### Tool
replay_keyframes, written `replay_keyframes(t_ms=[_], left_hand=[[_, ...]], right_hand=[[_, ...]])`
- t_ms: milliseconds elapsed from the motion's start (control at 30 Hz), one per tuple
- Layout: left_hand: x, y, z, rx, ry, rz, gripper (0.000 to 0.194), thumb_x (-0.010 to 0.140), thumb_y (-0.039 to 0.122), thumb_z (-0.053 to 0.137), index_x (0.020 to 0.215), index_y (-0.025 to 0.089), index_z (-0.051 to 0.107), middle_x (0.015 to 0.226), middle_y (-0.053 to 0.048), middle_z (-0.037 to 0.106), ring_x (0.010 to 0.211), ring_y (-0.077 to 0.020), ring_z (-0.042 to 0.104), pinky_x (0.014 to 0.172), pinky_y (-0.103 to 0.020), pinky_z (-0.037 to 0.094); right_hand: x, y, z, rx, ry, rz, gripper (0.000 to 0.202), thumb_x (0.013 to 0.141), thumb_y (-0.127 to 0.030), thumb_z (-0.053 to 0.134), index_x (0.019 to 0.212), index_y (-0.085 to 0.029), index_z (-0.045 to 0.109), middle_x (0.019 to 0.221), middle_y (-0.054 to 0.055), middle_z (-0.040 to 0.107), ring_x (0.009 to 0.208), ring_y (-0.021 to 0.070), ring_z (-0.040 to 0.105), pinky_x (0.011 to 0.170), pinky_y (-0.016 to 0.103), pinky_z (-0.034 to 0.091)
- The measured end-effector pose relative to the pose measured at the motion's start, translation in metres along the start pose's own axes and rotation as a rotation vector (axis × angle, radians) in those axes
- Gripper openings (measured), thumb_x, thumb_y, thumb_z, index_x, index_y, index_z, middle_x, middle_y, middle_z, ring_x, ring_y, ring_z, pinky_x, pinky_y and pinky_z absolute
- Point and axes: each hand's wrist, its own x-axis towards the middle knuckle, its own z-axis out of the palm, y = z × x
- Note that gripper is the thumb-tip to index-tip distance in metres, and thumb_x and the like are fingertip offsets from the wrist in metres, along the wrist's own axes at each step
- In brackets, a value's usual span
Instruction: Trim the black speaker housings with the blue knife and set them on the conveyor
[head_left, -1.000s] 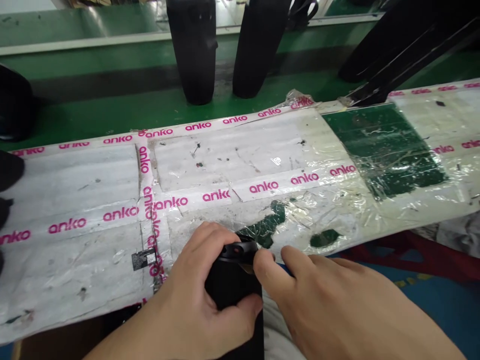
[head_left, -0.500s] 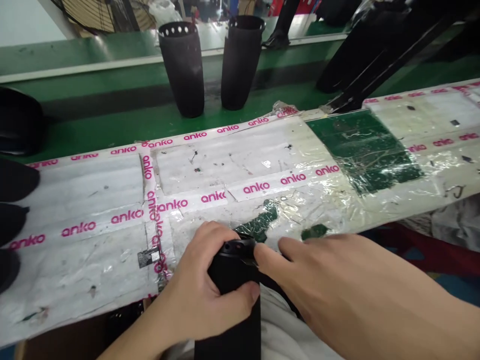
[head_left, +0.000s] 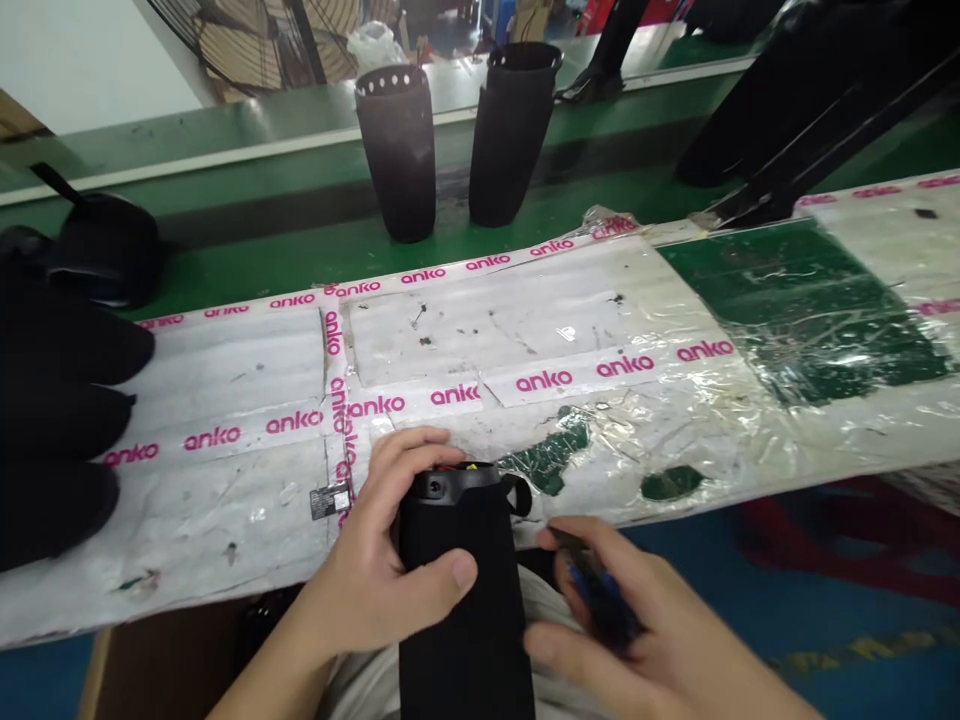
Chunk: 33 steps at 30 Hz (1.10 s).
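My left hand is wrapped round the upper part of a black cylinder, which looks like a fabric-covered portable speaker body. Its top end has a dark plastic rim with a small round hole, and a bit of yellow shows inside. A small black strap loop sticks out at the rim's right side. To the right of the cylinder, my right hand is closed on a dark hand tool with blue handles; it is blurred, perhaps pliers. The tool is apart from the rim. The cylinder's lower end is out of view.
Two black perforated sleeves stand on the green bench behind. Several black rounded pieces lie at the left, near a black item with a strap. The taped white bench cover spans the middle. A dark stand leans at the back right.
My right hand has drawn back from the rim, down and to the right, and the tool in it now shows. The strap loop is uncovered. The view has shifted slightly left.
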Motion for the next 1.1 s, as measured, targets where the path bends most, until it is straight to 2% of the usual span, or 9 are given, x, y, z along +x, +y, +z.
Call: replay_keyframes(t_ms=[100, 200, 300, 400, 533, 633, 733, 933, 1100], left_hand=[[-0.019, 0.002, -0.014, 0.003, 0.078, -0.038, 0.056, 0.102, 0.036, 0.07, 0.155, 0.048, 0.055, 0.164, 0.001, 0.048, 0.16, -0.0308, 0.034, 0.133, -0.046, 0.028], [-0.04, 0.011, -0.023, -0.043, 0.124, -0.155, 0.046, 0.111, 0.033, 0.051, 0.153, 0.05, 0.058, 0.166, 0.005, 0.051, 0.163, -0.0282, 0.033, 0.135, -0.044, 0.027], [-0.052, 0.02, -0.022, 0.025, 0.125, -0.193, 0.048, 0.109, 0.038, 0.059, 0.155, 0.05, 0.056, 0.169, 0.004, 0.048, 0.165, -0.0318, 0.032, 0.136, -0.049, 0.028], [-0.053, 0.021, -0.018, 0.096, 0.16, -0.177, 0.066, 0.1, 0.04, 0.074, 0.16, 0.048, 0.049, 0.17, -0.001, 0.046, 0.16, -0.0379, 0.039, 0.135, -0.059, 0.029], [-0.051, 0.016, -0.02, 0.066, 0.162, -0.22, 0.067, 0.101, 0.042, 0.074, 0.162, 0.045, 0.048, 0.169, -0.005, 0.046, 0.156, -0.0401, 0.044, 0.134, -0.065, 0.029], [-0.052, 0.014, -0.028, 0.061, 0.148, -0.243, 0.064, 0.104, 0.042, 0.068, 0.164, 0.046, 0.046, 0.175, -0.003, 0.041, 0.164, -0.0402, 0.032, 0.136, -0.065, 0.023], [-0.054, 0.014, -0.038, 0.078, 0.227, -0.247, 0.051, 0.107, 0.036, 0.057, 0.157, 0.047, 0.058, 0.177, 0.005, 0.04, 0.17, -0.0362, 0.02, 0.138, -0.06, 0.02], [-0.059, 0.014, -0.042, -0.01, 0.404, -0.278, 0.054, 0.094, 0.018, 0.054, 0.139, 0.039, 0.076, 0.162, 0.006, 0.063, 0.161, -0.0298, 0.043, 0.13, -0.046, 0.041], [-0.059, 0.005, -0.043, -0.098, 0.452, -0.254, 0.04, 0.103, 0.025, 0.054, 0.132, 0.034, 0.08, 0.158, 0.001, 0.067, 0.155, -0.0291, 0.052, 0.13, -0.045, 0.043]], right_hand=[[0.013, -0.01, 0.031, 0.379, -0.113, 0.063, 0.044, 0.087, -0.042, 0.084, 0.125, -0.03, 0.067, 0.096, 0.001, 0.074, 0.078, 0.0224, 0.074, 0.066, 0.03, 0.064], [0.024, -0.017, 0.045, 0.473, -0.154, 0.019, 0.047, 0.078, -0.037, 0.09, 0.119, -0.029, 0.069, 0.081, -0.003, 0.068, 0.071, 0.0206, 0.07, 0.066, 0.031, 0.062], [0.027, -0.023, 0.054, 0.483, -0.185, -0.012, 0.048, 0.074, -0.028, 0.09, 0.116, -0.029, 0.067, 0.078, -0.005, 0.065, 0.068, 0.0194, 0.069, 0.064, 0.029, 0.061], [0.027, -0.026, 0.06, 0.513, -0.2, -0.025, 0.044, 0.076, -0.027, 0.088, 0.113, -0.029, 0.065, 0.076, -0.005, 0.064, 0.065, 0.0188, 0.067, 0.064, 0.03, 0.062], [0.027, -0.024, 0.062, 0.548, -0.23, -0.076, 0.041, 0.081, -0.028, 0.084, 0.117, -0.031, 0.064, 0.078, -0.004, 0.066, 0.067, 0.0183, 0.069, 0.062, 0.027, 0.06], [0.026, -0.021, 0.062, 0.54, -0.263, -0.111, 0.033, 0.088, -0.029, 0.079, 0.118, -0.031, 0.064, 0.081, -0.003, 0.068, 0.067, 0.0184, 0.069, 0.055, 0.024, 0.058], [0.026, -0.021, 0.064, 0.472, -0.26, -0.2, 0.028, 0.094, -0.028, 0.075, 0.12, -0.032, 0.068, 0.086, 0.0, 0.072, 0.068, 0.0189, 0.072, 0.051, 0.022, 0.058], [0.031, -0.026, 0.072, 0.348, -0.227, -0.453, 0.07, 0.084, -0.005, 0.082, 0.141, -0.039, 0.061, 0.114, -0.004, 0.079, 0.081, 0.0151, 0.078, 0.069, 0.018, 0.064], [0.037, -0.027, 0.07, 0.284, -0.26, -0.484, 0.069, 0.086, -0.006, 0.082, 0.144, -0.036, 0.059, 0.115, -0.004, 0.08, 0.081, 0.0135, 0.078, 0.079, 0.02, 0.064]])
